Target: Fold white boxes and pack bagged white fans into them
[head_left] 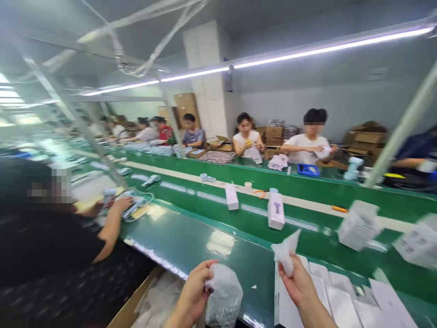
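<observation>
Bag (pixel 226 296), pinched at its edge, spreads rightward from the left grip (pixel 197 288).

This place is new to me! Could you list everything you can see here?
Rounded translucent plastic bundle: one, whitish, in left hand
Crumpled translucent plastic wrap: one, white, in right hand
Plain cardboard boxes: several, white, around right forearm
Open cardboard carton: one, brown, lower left, holding filmy plastic
Smooth worktable: one, dark green, before the person
Narrow printed boxes: two, white, mid-line
Larger blurred boxes: at least two, white, right
Shallow plastic tray: one, blue, far bench
Tube lights: several, white, overhead
Square pillar: one, white, background
Co-workers: several, one in black at left, others across
Small scattered items: uncounted, mixed colours, too blurred
Hands: two, bare; left, right
</observation>
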`<state>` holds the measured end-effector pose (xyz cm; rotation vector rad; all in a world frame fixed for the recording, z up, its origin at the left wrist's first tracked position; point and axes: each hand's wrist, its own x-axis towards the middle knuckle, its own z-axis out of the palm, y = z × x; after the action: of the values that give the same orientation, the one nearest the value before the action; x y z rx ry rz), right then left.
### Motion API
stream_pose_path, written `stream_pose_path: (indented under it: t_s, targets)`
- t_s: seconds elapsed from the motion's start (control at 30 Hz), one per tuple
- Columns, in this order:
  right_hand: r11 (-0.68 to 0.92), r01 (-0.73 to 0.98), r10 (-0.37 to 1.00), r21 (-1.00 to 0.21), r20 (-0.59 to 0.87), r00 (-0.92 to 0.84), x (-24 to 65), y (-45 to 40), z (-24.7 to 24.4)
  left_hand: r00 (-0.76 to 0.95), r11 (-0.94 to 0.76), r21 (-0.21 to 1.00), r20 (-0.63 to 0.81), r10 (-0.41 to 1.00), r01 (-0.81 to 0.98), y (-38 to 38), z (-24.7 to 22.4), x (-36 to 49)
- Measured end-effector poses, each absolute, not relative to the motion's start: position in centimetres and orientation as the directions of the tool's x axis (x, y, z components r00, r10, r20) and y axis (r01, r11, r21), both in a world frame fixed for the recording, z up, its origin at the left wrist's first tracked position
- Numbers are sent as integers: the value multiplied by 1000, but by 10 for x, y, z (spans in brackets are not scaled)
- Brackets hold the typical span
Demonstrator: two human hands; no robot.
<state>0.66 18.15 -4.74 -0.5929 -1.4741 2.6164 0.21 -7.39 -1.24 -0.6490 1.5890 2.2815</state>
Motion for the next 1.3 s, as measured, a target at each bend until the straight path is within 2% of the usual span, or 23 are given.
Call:
stream_pose_path:
  t_s: [0.1,0.17,0.23,0.3,0.37,0.47,0.53,0.63,0.7,0.73,0.8,0.87,0.93,1.03,1.1,1.17,1.2,1.3]
  targets:
    - [-488,245,146,-838,-355,-923,-8,187,-56,-883,-461,805,-461,-88,-374,-84,-9,9]
    - [-278,297,92,-913,-333,-938,-15,176,-64,-912,-440,857,-373,-172,-268,-91,-10,14]
    - [17,244,92,-970,-241,-966,-21,160,-73,-885,-399,897,-331,-328,-187,-96,-14,14]
    - [217,131,55,-967,-122,-991,-25,143,-80,-845,-401,899,-345,-409,-174,-94,-23,10]
    - [261,3,-43,-965,-14,-999,-26,125,-83,-858,-438,865,-403,-318,-244,-83,-38,3]
    - [171,-102,-107,-980,85,-991,-28,107,-83,-893,-376,821,-448,43,-430,-63,-66,-7]
    - [36,-4,-81,-999,1,-997,-34,106,-86,-876,-272,833,-443,191,-481,-64,-86,-14]
    - [-250,234,81,-940,-261,-962,-50,122,-93,-877,-186,860,-448,175,-476,-89,-106,-35]
    - [-383,247,261,-890,-361,-895,-60,130,-96,-872,-155,859,-473,123,-488,-107,-112,-57]
    - [-397,228,322,-889,-368,-872,-64,130,-96,-870,-148,858,-480,115,-493,-111,-112,-68]
    - [-320,198,357,-926,-312,-880,-70,121,-91,-867,-165,854,-470,166,-494,-106,-106,-87]
    - [-183,160,326,-970,-214,-921,-77,105,-81,-856,-153,866,-419,302,-477,-90,-96,-99]
    - [-128,122,348,-984,-160,-924,-86,96,-69,-814,-22,893,-400,421,-450,-73,-85,-106]
    - [-302,115,441,-946,-246,-863,-98,110,-55,-766,190,881,-470,439,-432,-67,-73,-113]
    - [-412,113,469,-904,-317,-824,-101,131,-51,-763,131,860,-499,410,-492,-71,-68,-114]
    - [-464,146,438,-874,-369,-820,-97,148,-51,-767,-31,830,-499,404,-557,-75,-67,-110]
    - [-463,193,381,-865,-392,-838,-93,153,-52,-770,-101,812,-495,403,-574,-74,-68,-107]
    - [-374,370,144,-850,-448,-883,-76,163,-58,-791,-138,814,-484,374,-564,-65,-79,-99]
